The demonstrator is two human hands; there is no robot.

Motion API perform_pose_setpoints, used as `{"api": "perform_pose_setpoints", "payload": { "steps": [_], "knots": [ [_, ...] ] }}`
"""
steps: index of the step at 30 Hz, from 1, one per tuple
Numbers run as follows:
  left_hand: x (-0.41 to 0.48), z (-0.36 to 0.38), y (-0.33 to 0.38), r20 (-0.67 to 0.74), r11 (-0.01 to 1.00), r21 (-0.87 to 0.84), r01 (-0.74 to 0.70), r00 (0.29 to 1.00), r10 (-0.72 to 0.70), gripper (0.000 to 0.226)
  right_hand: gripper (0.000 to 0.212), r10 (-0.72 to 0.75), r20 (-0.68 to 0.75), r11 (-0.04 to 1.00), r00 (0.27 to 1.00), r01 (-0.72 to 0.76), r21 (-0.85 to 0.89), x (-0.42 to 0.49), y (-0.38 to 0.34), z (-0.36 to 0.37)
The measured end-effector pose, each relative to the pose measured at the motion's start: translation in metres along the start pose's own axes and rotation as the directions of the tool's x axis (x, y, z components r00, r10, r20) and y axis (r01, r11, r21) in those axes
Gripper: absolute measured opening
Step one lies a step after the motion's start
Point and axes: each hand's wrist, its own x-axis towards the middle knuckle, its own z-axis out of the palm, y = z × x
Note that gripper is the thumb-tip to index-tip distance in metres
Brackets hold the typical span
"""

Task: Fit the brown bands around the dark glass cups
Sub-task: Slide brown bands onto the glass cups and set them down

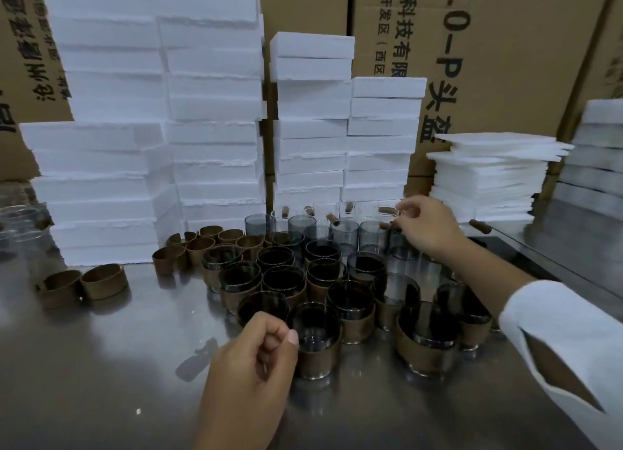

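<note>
Dark glass cups (317, 338): banded ones packed at centre; bare cups (344, 234) behind them, upper centre.
Brown bands (104, 281): loose, left of centre.
Risk: reaching over the crowded glass, the sleeve (546, 314) may tip a cup.
Right hand (426, 227): fingers bent at a bare cup's rim; hold unclear.
Left hand (256, 358): curled, empty, beside the nearest banded cup.

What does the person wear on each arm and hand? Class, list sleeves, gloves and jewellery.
The left hand and the right hand are both bare: no gloves, rings or watch show. On the right side there is a long white sleeve with a diamond-shaped cut-out along the forearm. The left forearm is uncovered as far as the picture shows.
</note>
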Motion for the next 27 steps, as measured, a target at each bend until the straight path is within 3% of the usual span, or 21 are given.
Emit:
{"api": "perform_pose_setpoints", "payload": {
  "steps": [2, 4, 9, 17, 20, 22, 24, 26, 27],
  "knots": [
    [0.001, 0.001, -0.002, -0.023, 1.0, -0.017, 0.009, 1.0, -0.01, 0.018, 0.022, -0.002, 0.09, 0.911, 0.996, 0.039, -0.41, 0.014, 0.015, 0.003],
    [0.001, 0.002, -0.004, -0.05, 1.0, -0.015, 0.015, 0.999, -0.016, 0.024, 0.028, 0.064, 0.146, 0.742, 0.987, 0.051, -0.669, 0.02, 0.027, 0.006],
    [0.002, 0.003, -0.004, -0.033, 0.999, 0.031, -0.016, 0.999, 0.017, 0.02, 0.041, 0.199, 0.177, 0.612, 0.964, 0.019, -0.791, 0.029, 0.038, 0.017],
    [0.003, 0.002, -0.005, -0.021, 1.0, -0.019, 0.01, 1.0, -0.01, 0.02, 0.03, 0.121, 0.157, 0.674, 0.98, 0.035, -0.738, 0.023, 0.039, 0.023],
    [0.002, 0.001, -0.003, -0.013, 1.0, -0.025, 0.014, 1.0, -0.014, 0.017, 0.028, 0.061, 0.149, 0.749, 0.987, 0.053, -0.66, 0.016, 0.034, 0.019],
    [0.002, 0.0, -0.003, -0.003, 1.0, -0.011, 0.014, 1.0, -0.014, 0.009, 0.029, 0.011, 0.123, 0.855, 0.992, 0.055, -0.516, 0.013, 0.026, 0.011],
    [0.001, 0.0, -0.003, -0.014, 1.0, 0.012, 0.01, 1.0, -0.01, 0.017, 0.022, -0.08, 0.076, 0.95, 0.994, 0.099, -0.297, 0.007, 0.012, 0.002],
    [0.0, -0.002, -0.003, -0.02, 1.0, 0.007, 0.029, 0.999, -0.029, 0.022, 0.008, -0.19, -0.023, 0.976, 0.982, 0.186, -0.109, -0.006, -0.006, -0.011],
    [-0.001, -0.002, -0.002, -0.021, 0.999, 0.003, 0.038, 0.999, -0.038, 0.022, 0.014, -0.237, -0.076, 0.971, 0.969, 0.235, -0.03, -0.016, -0.017, -0.017]
  ]
}}
